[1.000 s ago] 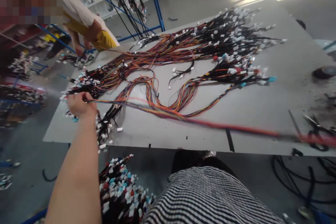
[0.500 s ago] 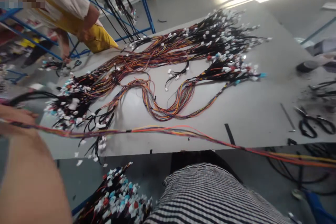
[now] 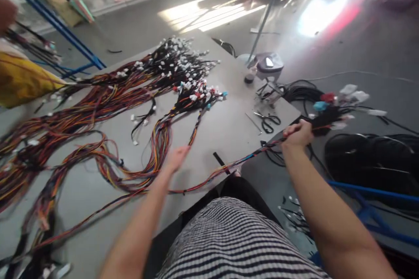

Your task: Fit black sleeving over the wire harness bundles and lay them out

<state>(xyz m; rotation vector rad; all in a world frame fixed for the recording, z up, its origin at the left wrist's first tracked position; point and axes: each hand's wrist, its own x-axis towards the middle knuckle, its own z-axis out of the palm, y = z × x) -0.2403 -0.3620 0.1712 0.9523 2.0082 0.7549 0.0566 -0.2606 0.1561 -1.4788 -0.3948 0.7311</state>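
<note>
Head view: a grey bench (image 3: 229,135) carries many tangled wire harnesses (image 3: 98,109), too many to count, and one pair of scissors (image 3: 267,122). The right hand (image 3: 297,134) is closed around one wire bundle (image 3: 262,152) just behind its connectors (image 3: 321,106), beyond the bench edge; the blurred left hand (image 3: 176,158) is open, holding nothing. Gripping near the connectors should keep strands from snagging.

Wire harnesses (image 3: 98,100) on table (image 3: 225,139), scissors (image 3: 267,122) right of them
</note>
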